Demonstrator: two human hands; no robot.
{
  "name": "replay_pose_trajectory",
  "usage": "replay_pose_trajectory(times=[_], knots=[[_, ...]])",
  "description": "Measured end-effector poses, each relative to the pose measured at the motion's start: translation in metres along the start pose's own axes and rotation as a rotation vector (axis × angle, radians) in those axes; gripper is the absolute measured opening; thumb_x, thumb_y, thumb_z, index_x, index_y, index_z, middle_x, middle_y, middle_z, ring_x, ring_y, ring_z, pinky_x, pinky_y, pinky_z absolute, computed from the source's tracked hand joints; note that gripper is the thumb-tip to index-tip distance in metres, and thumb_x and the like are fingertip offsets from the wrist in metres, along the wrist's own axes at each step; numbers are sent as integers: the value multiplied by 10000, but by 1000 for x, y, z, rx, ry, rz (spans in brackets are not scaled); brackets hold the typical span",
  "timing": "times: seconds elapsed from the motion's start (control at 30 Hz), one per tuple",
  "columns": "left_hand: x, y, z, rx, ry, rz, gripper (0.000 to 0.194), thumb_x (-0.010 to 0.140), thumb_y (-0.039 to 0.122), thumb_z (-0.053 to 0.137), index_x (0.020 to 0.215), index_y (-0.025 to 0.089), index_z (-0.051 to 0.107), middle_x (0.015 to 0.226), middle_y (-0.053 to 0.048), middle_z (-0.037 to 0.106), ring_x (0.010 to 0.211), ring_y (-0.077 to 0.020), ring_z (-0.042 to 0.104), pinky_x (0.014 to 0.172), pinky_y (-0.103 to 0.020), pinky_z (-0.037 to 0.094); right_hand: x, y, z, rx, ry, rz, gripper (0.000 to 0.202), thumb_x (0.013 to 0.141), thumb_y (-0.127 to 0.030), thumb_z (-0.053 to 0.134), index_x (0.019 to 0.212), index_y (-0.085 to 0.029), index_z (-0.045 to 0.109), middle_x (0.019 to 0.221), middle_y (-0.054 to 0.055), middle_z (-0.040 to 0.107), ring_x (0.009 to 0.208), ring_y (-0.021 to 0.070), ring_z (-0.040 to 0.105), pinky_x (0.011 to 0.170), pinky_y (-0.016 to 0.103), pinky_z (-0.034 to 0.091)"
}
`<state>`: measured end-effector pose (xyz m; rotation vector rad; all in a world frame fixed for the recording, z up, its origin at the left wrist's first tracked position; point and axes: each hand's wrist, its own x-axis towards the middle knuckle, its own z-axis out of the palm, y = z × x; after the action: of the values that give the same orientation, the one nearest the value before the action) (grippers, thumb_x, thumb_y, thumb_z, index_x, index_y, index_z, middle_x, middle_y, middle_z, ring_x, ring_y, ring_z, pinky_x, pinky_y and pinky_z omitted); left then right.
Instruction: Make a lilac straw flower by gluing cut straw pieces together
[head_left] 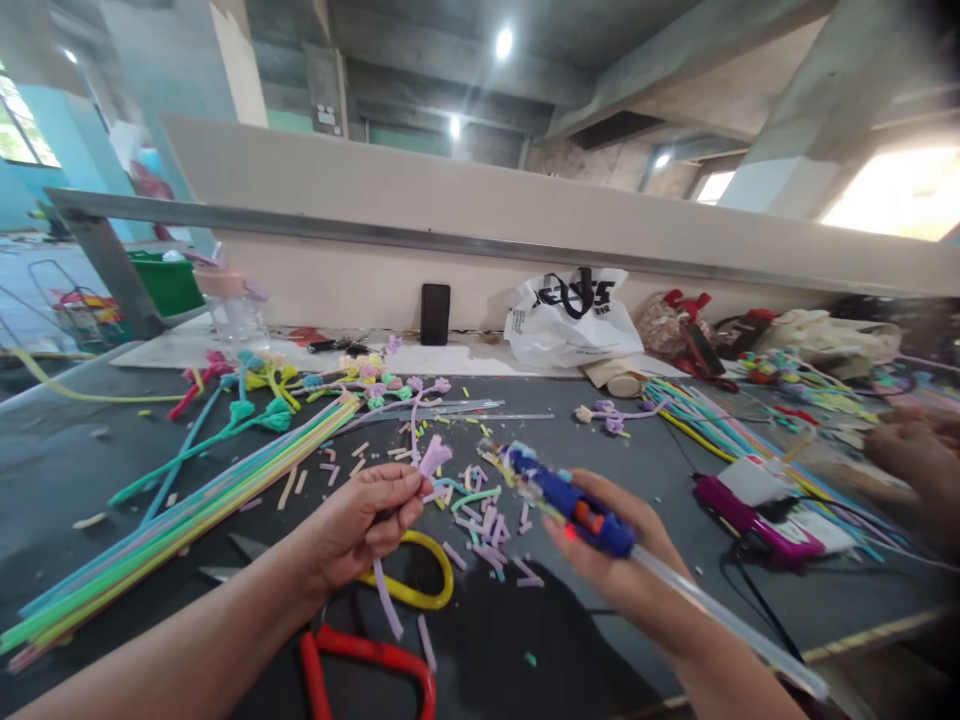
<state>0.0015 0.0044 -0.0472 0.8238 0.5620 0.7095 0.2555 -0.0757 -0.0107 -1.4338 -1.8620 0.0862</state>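
My left hand [382, 515] pinches a purple pipe-cleaner flower [435, 457], its fluffy head above the fingertips and a stem hanging below the fist. In my right hand [622, 560] is a blue hot glue gun [570, 500], its nozzle pointing left toward the flower but apart from it. A clear glue stick [735, 625] sticks out of the gun's rear. Under my left hand lie yellow-handled scissors [448, 570], with red-handled scissors [375, 650] nearer me. Short purple cut pieces [491, 530] are scattered between my hands.
Long pastel pipe cleaners [202, 520] lie at left, finished-looking flowers [255, 410] behind them. A phone [435, 314] leans on the back panel beside a white bag [574, 320]. A magenta glue gun [757, 520] with cord lies right, near another person's hand [915, 450].
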Motion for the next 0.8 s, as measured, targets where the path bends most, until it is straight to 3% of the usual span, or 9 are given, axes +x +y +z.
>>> replay_pose_trajectory(times=[0.1, 0.2, 0.4, 0.63, 0.8], knots=[[1, 0, 0, -10, -4, -2, 143, 817, 211, 531, 748, 104, 598, 528, 33, 486, 290, 38, 230, 293, -109, 99, -3, -21, 7, 30, -62, -209, 237, 692, -177, 556, 928, -196, 539, 846, 50, 636, 732, 159, 616, 662, 232, 489], [1, 1, 0, -10, -15, -5, 145, 819, 210, 529, 751, 104, 599, 533, 29, 491, 294, 37, 244, 299, -109, 101, -5, -28, 15, 15, -23, -315, 312, 663, -146, 539, 969, -200, 507, 856, 61, 632, 773, 167, 615, 702, 247, 493], [0, -1, 0, 8, -17, -20, 162, 818, 233, 535, 764, 98, 605, 538, 25, 492, 298, 36, 246, 297, -114, 85, -8, -20, 31, -2, 10, -317, 254, 651, -170, 517, 901, -209, 503, 797, 56, 615, 714, 167, 600, 639, 244, 483], [1, -1, 2, 25, -41, -19, 160, 805, 231, 554, 736, 98, 608, 525, 26, 493, 291, 36, 246, 293, -115, 96, -5, -26, 30, -77, -5, -267, 142, 711, -235, 578, 825, -200, 501, 722, 34, 594, 627, 142, 577, 571, 220, 453], [1, -2, 1, 34, -31, -25, 162, 798, 243, 563, 749, 96, 608, 521, 27, 494, 291, 34, 239, 293, -116, 97, -1, -22, 33, -149, 31, -299, 233, 774, -418, 562, 729, -201, 490, 606, -2, 542, 512, 114, 532, 475, 199, 396]])
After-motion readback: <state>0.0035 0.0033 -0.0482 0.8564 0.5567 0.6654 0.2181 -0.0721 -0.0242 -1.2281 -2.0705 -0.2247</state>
